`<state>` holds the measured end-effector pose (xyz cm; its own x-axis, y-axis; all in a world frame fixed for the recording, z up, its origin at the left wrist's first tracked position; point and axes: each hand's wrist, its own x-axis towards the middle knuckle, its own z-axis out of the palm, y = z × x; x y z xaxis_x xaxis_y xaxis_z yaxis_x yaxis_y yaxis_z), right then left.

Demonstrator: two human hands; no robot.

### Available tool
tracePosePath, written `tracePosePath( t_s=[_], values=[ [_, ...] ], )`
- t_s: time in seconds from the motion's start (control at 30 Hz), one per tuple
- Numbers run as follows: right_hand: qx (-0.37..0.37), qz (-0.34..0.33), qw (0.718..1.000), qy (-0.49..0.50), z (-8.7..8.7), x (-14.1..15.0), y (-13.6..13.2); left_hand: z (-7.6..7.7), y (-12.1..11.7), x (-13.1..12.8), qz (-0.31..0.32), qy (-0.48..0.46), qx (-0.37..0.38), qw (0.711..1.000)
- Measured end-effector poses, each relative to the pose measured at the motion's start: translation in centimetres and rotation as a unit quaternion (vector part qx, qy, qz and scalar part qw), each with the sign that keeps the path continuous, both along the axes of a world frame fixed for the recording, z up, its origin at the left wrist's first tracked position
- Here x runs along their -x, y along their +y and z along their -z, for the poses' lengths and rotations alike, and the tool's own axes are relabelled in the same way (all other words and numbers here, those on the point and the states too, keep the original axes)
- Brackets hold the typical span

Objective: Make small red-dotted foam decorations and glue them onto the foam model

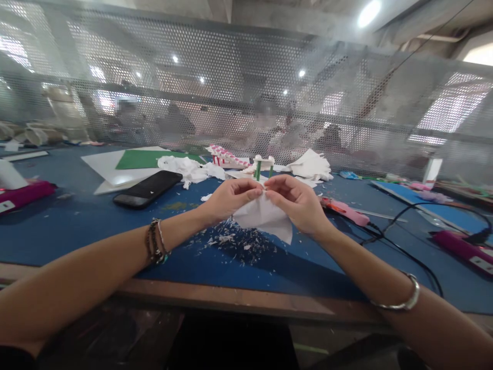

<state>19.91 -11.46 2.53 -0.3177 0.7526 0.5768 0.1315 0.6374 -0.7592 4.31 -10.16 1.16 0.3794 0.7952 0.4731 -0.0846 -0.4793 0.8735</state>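
Observation:
Fingertips of my left hand (239,196) and my right hand (295,199) meet in front of me, both closed in a pinch. Between them a tiny white bit shows, at the upper part of a piece of white paper (265,222) that spreads below the hands. The fingers hide just how the paper is gripped. Right behind the fingertips stands a small white piece with green posts (257,169). Under the hands, white scraps (246,246) are scattered over the blue tabletop (185,257).
On the left are a black phone (148,189), a green sheet (154,159) and crumpled white tissue (185,168). A pink-and-white model (227,156) stands behind. To the right lie a pink corded tool (346,211), its black cable (414,259) and a purple power strip (462,252).

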Motion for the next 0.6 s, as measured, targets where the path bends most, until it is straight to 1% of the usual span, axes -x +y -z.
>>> tracePosePath(
  t_s=[0.17, 0.3, 0.37, 0.47, 0.6],
  values=[
    [0.061, 0.017, 0.998, 0.023, 0.05, 0.08, 0.0, -0.39, -0.24, 0.11, 0.011, -0.021, 0.003, 1.0],
    [0.152, -0.018, 0.986, 0.059, 0.23, 0.24, 0.01, -0.56, -0.41, 0.19, 0.002, -0.027, 0.01, 1.0],
    [0.185, -0.036, 0.98, 0.071, 0.36, 0.28, 0.05, -0.48, -0.32, 0.23, -0.001, -0.02, 0.006, 1.0],
    [0.191, -0.051, 0.978, 0.069, 0.52, 0.31, 0.1, -0.22, -0.04, 0.27, -0.011, 0.0, -0.015, 1.0],
    [0.146, -0.034, 0.987, 0.048, 0.62, 0.34, 0.12, 0.06, 0.27, 0.31, -0.06, 0.029, -0.056, 0.996]
  ],
)
